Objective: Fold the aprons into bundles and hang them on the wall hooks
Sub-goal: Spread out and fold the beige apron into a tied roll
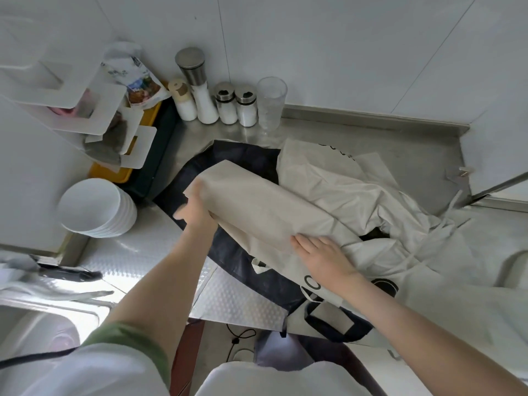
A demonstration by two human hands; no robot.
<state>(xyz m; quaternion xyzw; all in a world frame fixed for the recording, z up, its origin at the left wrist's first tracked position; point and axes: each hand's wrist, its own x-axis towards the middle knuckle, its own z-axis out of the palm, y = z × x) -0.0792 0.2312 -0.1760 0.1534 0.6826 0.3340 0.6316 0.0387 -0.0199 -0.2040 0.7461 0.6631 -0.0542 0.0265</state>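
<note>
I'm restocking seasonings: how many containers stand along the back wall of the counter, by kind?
Tall steel-topped grinder: 1
Beige-capped shaker: 1
Short metal-lidded jars: 2
Clear plastic cup: 1
Total: 5

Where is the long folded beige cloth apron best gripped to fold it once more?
Likely its left short end, from the left, where the left hand grips: the folded beige cloth apron forms a long flat band, and the right hand lies flat on its nearer part.
</note>
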